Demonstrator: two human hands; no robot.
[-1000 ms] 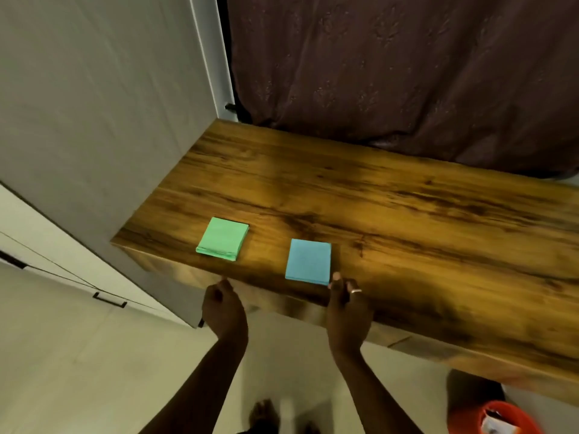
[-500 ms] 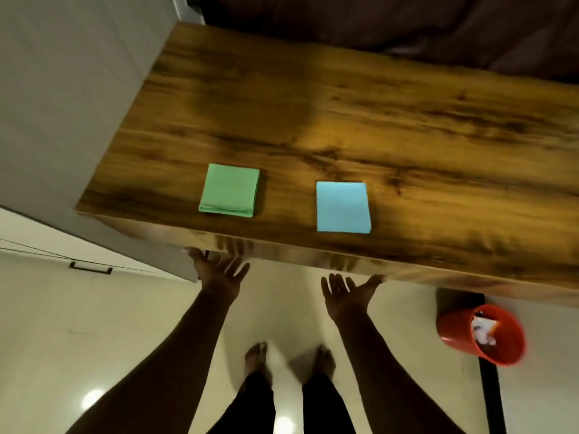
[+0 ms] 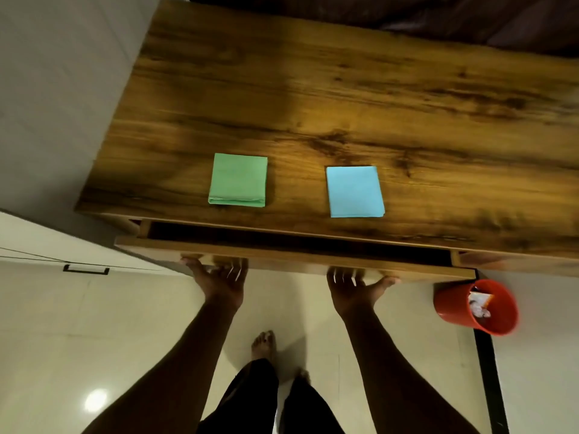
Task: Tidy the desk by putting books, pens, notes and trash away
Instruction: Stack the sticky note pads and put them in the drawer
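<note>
On the desk (image 3: 313, 89), near its front edge: two pads, green pad (image 3: 238, 180) to the left, blue pad (image 3: 355, 191) to the right, lying flat, apart from each other, bare wood between. Green one slightly thicker-looking, with its lower edge showing layered sheets; blue one square to the edge. Just below the desktop, drawer (image 3: 297, 256) pulled out a little, dark gap showing along its length, inside too dark to tell contents. Under the drawer's front lip, left hand (image 3: 221, 278) palm-up, fingers hooked beneath the wood, thumb spread to the left; blurred, but gripping the drawer front. Further right, right hand (image 3: 357, 288) likewise palm-up, fingers curled under the same lip, thumb out to the right, holding the drawer. Both forearms bare, reaching up from the bottom of the view. Between them, lower down, dark trousers and bare feet on pale tiled floor (image 3: 94, 324). To the right on the floor, beside the desk's corner, red bin (image 3: 454, 305) tilted toward the camera, with crumpled paper and an orange scrap inside. To the left, white cabinet (image 3: 47, 242) with a black handle (image 3: 86, 269). Behind the desk, dark curtain (image 3: 438, 14).
</note>
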